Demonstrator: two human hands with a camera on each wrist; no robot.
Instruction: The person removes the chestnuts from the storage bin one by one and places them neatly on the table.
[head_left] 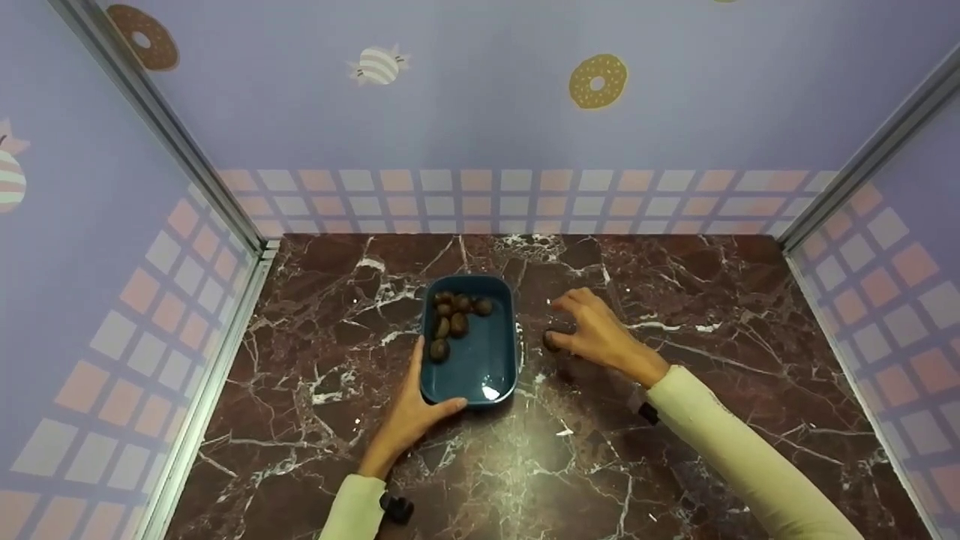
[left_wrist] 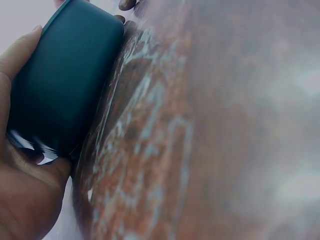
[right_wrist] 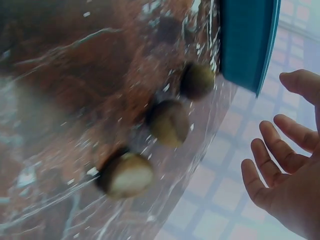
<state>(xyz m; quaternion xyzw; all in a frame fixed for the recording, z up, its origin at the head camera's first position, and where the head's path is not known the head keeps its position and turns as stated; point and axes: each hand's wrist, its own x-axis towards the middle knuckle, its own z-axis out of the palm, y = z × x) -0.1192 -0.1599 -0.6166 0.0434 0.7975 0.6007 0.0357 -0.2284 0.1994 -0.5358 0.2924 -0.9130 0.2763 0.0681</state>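
Observation:
A dark blue-green rectangular dish (head_left: 491, 367) stands on the table, with several brown, roundish chestnut-like pieces (head_left: 459, 324) gathered along its left and far sides. My left hand (head_left: 417, 409) holds the dish at its near left corner, thumb along the front edge and fingers along the left wall. In the left wrist view the dish's outer wall (left_wrist: 70, 75) lies against that hand. To the right of the dish, my right hand (head_left: 596, 334) hovers with parted fingers over the table. Under it, the right wrist view shows three brown chestnut-like pieces (right_wrist: 167, 122) in a row; the head view shows only part of one.
The dark red marbled tabletop (head_left: 675, 300) carries white veins. Lilac walls with a pink and white checked band (head_left: 517, 202) close off the back, left and right sides. A metal strip (head_left: 225, 375) edges the table on the left.

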